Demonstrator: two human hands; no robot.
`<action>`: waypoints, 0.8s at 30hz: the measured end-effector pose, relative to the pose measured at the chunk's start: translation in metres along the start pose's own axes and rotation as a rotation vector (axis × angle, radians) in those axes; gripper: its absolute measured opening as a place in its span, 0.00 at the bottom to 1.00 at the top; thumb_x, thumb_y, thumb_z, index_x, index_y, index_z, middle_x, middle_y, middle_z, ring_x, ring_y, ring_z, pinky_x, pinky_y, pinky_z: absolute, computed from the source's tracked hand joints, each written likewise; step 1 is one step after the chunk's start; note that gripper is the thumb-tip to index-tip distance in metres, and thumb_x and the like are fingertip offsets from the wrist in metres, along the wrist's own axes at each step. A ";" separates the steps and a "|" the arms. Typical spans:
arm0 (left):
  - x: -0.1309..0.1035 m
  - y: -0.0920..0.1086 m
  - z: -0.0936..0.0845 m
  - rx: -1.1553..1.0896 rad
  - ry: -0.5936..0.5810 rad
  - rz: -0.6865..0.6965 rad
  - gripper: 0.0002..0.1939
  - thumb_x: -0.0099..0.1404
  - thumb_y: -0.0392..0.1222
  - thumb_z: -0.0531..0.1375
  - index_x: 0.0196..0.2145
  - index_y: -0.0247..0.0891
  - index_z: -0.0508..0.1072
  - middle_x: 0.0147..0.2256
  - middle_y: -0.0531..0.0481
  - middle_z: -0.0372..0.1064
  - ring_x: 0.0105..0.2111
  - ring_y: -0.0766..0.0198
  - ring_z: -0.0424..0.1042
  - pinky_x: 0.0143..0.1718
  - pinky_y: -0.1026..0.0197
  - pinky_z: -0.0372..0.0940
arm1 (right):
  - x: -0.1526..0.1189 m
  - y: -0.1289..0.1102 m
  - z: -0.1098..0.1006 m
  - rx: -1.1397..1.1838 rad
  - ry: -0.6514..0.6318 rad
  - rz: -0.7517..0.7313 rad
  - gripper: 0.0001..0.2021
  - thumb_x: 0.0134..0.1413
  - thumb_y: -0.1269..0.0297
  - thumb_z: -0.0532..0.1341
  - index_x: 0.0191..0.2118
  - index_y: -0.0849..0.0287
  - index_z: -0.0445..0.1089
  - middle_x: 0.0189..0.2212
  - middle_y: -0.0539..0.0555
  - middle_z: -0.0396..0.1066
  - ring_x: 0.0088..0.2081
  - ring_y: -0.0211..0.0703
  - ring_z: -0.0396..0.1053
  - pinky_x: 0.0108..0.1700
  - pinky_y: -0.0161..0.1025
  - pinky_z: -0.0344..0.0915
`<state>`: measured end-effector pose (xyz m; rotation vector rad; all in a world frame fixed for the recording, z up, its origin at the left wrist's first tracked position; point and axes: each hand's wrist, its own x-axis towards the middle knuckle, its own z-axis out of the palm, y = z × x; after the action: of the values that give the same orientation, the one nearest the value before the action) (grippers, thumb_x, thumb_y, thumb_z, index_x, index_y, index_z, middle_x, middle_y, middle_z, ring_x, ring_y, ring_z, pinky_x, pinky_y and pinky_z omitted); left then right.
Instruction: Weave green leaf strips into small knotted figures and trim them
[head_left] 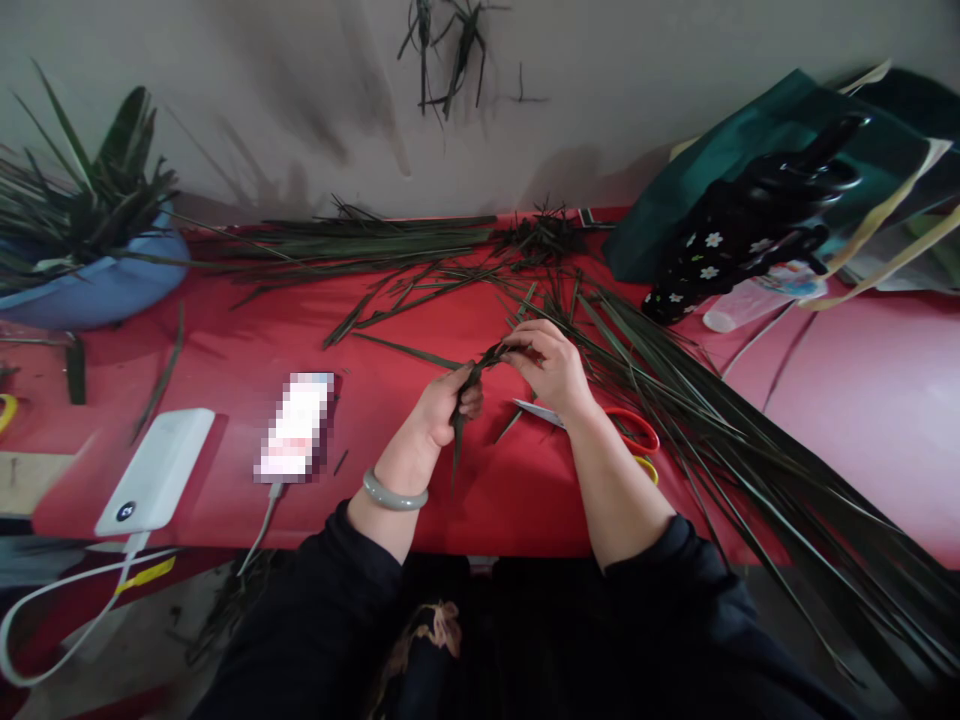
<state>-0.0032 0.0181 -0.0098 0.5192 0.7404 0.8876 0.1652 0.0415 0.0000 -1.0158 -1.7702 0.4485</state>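
Note:
Between my two hands is a small woven piece of dark green leaf strips point(489, 358), held above the red tabletop. My left hand point(448, 402), with a grey bangle point(395, 494) on its wrist, is closed around the lower end; one strip points left and another hangs down. The fingers of my right hand point(549, 362) pinch the upper end. Scissors point(631, 428) with red and yellow handles lie partly hidden under my right forearm, blades pointing left. Long green leaves point(697, 405) spread across the table to the right of my hands.
On the left are a blue basin point(142, 270) of leaves, a white power bank point(157, 470) and a phone point(296, 428) on a cable. Leaf strips point(360, 243) line the wall. A black flowered tumbler point(720, 235) and a green bag point(697, 165) stand at right.

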 end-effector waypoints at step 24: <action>0.001 -0.008 0.009 0.044 0.111 0.097 0.13 0.64 0.43 0.54 0.24 0.35 0.62 0.14 0.56 0.56 0.14 0.73 0.54 0.17 0.70 0.50 | -0.005 -0.007 0.013 -0.153 0.139 -0.211 0.08 0.54 0.71 0.57 0.39 0.58 0.70 0.37 0.56 0.71 0.40 0.42 0.70 0.42 0.40 0.69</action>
<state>0.0078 0.0135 -0.0099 0.5515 0.8434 0.9980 0.1517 0.0352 -0.0034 -0.9288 -1.7823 0.1098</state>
